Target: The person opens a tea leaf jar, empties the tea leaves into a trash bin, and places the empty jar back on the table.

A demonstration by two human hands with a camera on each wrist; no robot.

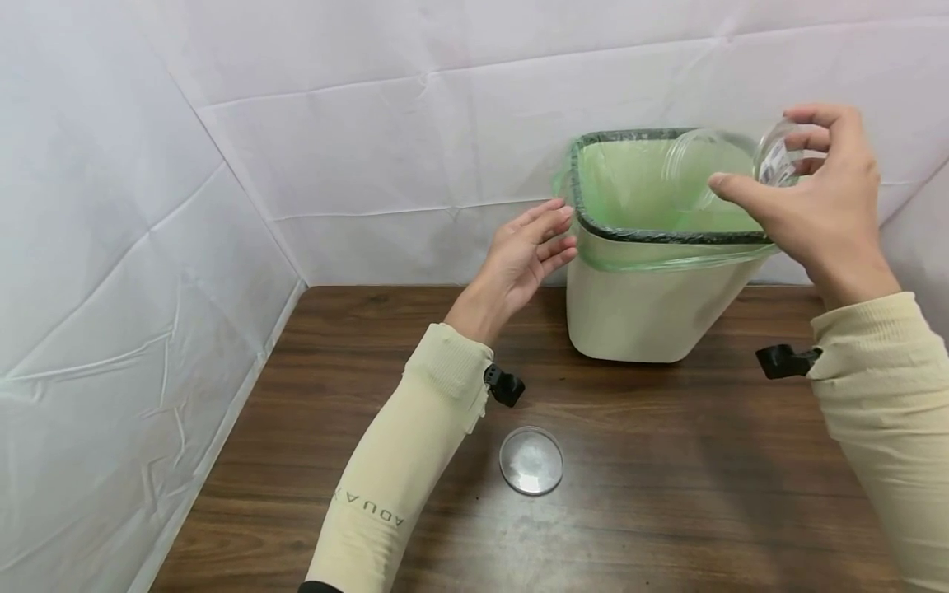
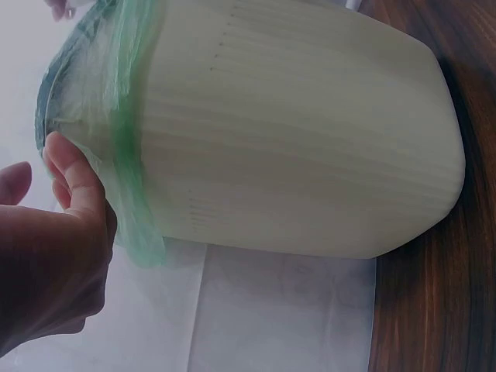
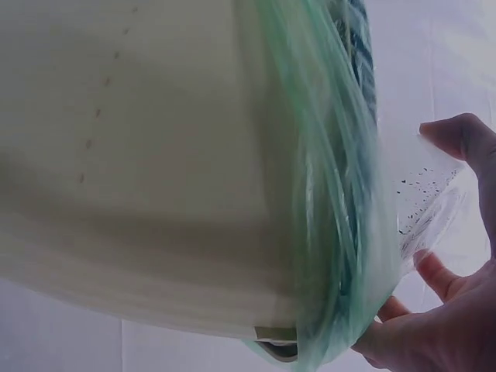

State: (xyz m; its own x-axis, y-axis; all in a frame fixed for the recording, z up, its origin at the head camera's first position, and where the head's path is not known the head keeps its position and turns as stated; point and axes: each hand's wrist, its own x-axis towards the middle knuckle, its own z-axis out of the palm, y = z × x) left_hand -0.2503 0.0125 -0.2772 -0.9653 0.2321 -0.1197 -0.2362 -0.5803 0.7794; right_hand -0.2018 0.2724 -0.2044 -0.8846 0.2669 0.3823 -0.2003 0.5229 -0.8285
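Note:
At the right side of the bin, my right hand (image 1: 834,189) holds a clear plastic cup (image 1: 774,161) on its side, with fingers and thumb around it. The cup's mouth points left over the opening, and a label shows near the fingers. In the right wrist view the cup (image 3: 430,205) is see-through and specked, partly hidden by the liner. The cream bin (image 1: 638,305) carries a green plastic liner (image 1: 667,262) folded over its dark rim. Beside its left rim is my left hand (image 1: 526,247), fingers loosely bent, gripping nothing; whether they touch the liner, I cannot tell.
A round clear lid (image 1: 531,461) lies flat on the brown wooden table (image 1: 630,511), in front of the bin. White sheeting (image 1: 371,148) stands behind the table and along its left side. Black camera mounts sit on both sleeved wrists.

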